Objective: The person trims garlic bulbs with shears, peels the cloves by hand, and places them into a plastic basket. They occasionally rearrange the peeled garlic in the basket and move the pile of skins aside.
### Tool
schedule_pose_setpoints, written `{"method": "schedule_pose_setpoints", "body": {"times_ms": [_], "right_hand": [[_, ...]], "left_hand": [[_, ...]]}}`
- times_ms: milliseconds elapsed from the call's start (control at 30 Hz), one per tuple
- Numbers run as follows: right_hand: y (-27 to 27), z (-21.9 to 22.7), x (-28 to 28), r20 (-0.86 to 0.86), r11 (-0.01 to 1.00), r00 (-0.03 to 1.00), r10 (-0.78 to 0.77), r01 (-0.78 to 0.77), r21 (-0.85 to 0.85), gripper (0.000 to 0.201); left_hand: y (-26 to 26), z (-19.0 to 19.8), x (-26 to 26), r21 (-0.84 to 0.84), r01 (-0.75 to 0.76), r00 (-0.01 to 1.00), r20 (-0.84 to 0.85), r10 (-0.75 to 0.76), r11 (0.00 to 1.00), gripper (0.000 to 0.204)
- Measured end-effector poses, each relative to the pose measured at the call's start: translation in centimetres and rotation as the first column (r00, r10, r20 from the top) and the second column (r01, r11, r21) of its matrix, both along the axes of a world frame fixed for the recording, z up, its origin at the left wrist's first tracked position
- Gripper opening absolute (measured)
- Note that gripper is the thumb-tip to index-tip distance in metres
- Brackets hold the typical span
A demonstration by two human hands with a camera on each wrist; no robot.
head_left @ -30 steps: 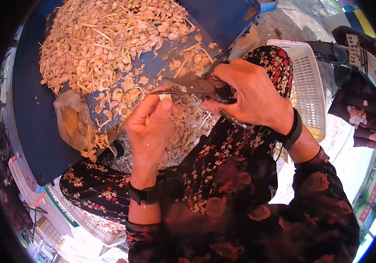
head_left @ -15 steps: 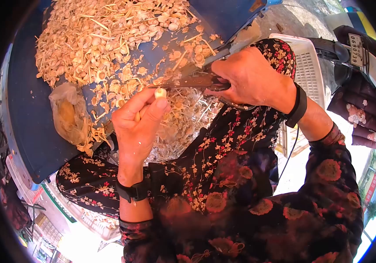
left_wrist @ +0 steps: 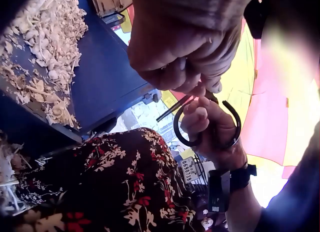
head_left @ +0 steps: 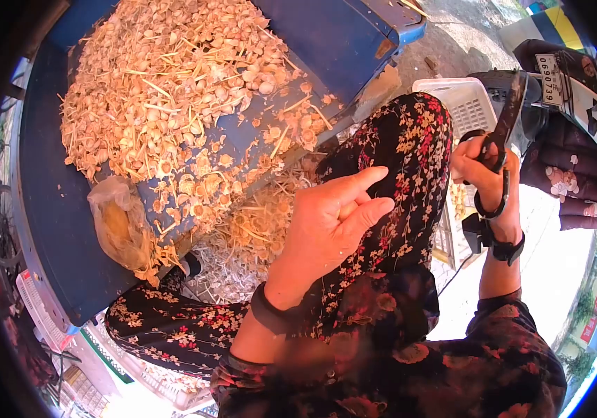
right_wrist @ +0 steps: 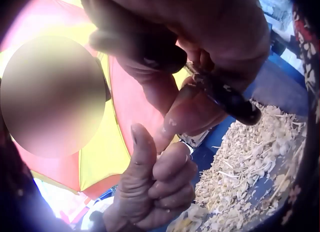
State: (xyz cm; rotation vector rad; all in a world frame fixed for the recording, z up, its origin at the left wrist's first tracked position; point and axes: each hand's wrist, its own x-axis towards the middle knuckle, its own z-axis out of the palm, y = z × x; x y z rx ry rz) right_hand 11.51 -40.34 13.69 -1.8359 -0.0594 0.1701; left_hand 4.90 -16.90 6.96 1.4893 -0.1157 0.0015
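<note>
Held by its black loop handles, a pair of scissors (head_left: 511, 111) points its blades upward from my right hand (head_left: 478, 173), over at the right. My left hand (head_left: 319, 226) hovers above the right knee, index finger and thumb stretched apart. Its other fingers curl into the palm; I cannot tell whether anything lies inside them. In the right wrist view these left fingers (right_wrist: 172, 187) are bunched with the thumb up. The left wrist view shows fingers through the scissors' loops (left_wrist: 235, 124). A heap of garlic bulbs and dry stalks (head_left: 173, 104) covers the blue surface (head_left: 41, 188).
A clear plastic bag (head_left: 117, 223) with something yellowish lies at the surface's near edge. Trimmings (head_left: 229, 268) are piled between the legs. A white plastic crate (head_left: 469, 104) stands beyond the right knee, near a vehicle with a number plate (head_left: 549, 76).
Both hands have come apart and moved right, away from the heap. The scissors swung from pointing left to pointing up. The pale garlic piece at my left fingertips no longer shows.
</note>
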Motion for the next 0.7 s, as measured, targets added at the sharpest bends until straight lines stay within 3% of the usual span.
{"method": "schedule_pose_setpoints", "body": {"times_ms": [33,67,133,167,267,367,400,433,500,567,667,700], "right_hand": [[-2.9,0.4,0.9,0.193,0.924,0.981,-0.023,0.094,-0.37,0.011],[-4.7,0.3,1.0,0.341,0.751,0.939,-0.049,0.26,-0.606,0.011],[-6.7,-0.3,1.4,0.455,0.545,0.89,-0.004,0.384,-0.745,0.014],[-6.3,-0.5,1.3,0.429,0.619,0.902,-0.055,0.368,-0.694,0.013],[0.9,-0.4,1.9,0.248,0.876,0.965,0.086,0.045,-0.479,0.013],[10.5,-2.7,5.7,0.167,0.823,0.907,0.387,-0.258,-0.506,0.016],[13.5,-5.2,8.3,0.277,0.781,0.84,0.467,-0.245,-0.574,0.016],[16.1,-7.9,10.9,0.294,0.743,0.834,0.467,-0.19,-0.642,0.014],[19.7,-12.6,15.6,0.125,0.671,0.923,0.363,-0.166,-0.723,0.017],[21.1,-16.1,18.3,0.112,0.616,0.954,0.277,-0.087,-0.783,0.018],[21.4,-18.4,19.9,0.145,0.572,0.958,0.247,-0.023,-0.82,0.017],[21.2,-18.4,19.9,0.165,0.611,0.95,0.267,-0.035,-0.791,0.018]], "left_hand": [[0.3,-0.3,0.0,-0.103,-0.036,0.995,-0.099,0.026,0.994,0.039],[0.7,-0.7,-0.1,-0.202,-0.079,0.979,-0.199,0.038,0.976,0.036],[2.8,-2.2,-0.6,-0.349,-0.17,0.933,-0.357,0.037,0.922,0.03],[4.1,-3.0,-0.9,-0.411,-0.226,0.901,-0.434,0.028,0.883,0.027],[7.0,-4.4,-1.2,-0.448,-0.342,0.887,-0.444,0.127,0.826,0.024],[9.9,-4.9,-1.2,-0.516,-0.426,0.857,-0.493,0.15,0.743,0.025],[10.7,-5.0,-1.3,-0.495,-0.437,0.849,-0.502,0.164,0.751,0.025],[11.5,-5.2,-1.5,-0.475,-0.449,0.84,-0.513,0.176,0.757,0.025],[12.9,-5.6,-2.0,-0.462,-0.452,0.84,-0.508,0.19,0.763,0.022],[13.7,-5.9,-2.6,-0.414,-0.512,0.796,-0.558,0.234,0.753,0.021],[14.7,-6.7,-3.1,-0.371,-0.578,0.738,-0.617,0.272,0.727,0.019],[14.8,-7.0,-3.0,-0.362,-0.591,0.724,-0.631,0.277,0.72,0.019]]}}
